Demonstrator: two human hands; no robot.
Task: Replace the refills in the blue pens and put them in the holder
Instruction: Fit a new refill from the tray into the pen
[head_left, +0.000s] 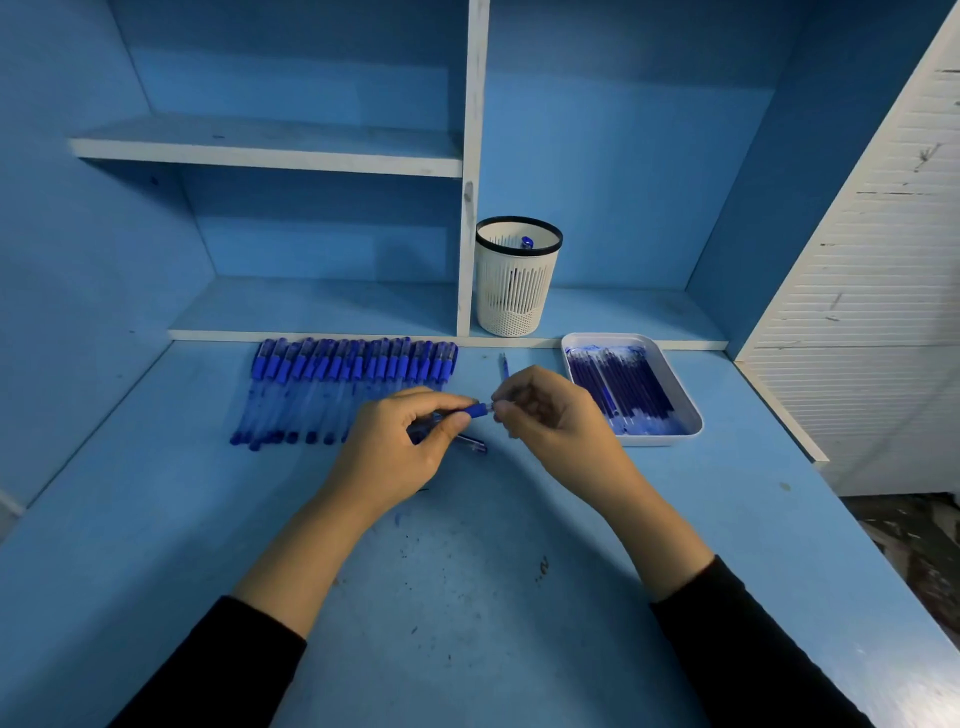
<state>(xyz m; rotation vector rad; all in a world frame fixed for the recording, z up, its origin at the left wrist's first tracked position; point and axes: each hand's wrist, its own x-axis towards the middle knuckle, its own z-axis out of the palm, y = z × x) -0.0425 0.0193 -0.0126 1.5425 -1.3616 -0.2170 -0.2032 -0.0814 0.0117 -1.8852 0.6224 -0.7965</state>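
Observation:
My left hand (402, 441) grips a blue pen (475, 411) at desk centre, its blue grip end pointing right. My right hand (545, 410) pinches the pen's tip end with its fingertips. A clear pen cap or barrel piece (472, 445) lies on the desk just below my left hand. A row of several blue pens (343, 384) lies side by side to the left. A white tray (685, 400) holds several blue refills (621, 387) at the right. A white mesh holder (517, 280) with a black rim stands on the low shelf, one blue pen top (527, 242) showing inside.
One loose refill (503, 364) lies on the desk between the pen row and the tray. A white vertical divider (470, 171) rises just left of the holder. A white slatted panel (872, 280) borders the desk's right side. The desk's front carries dark ink specks.

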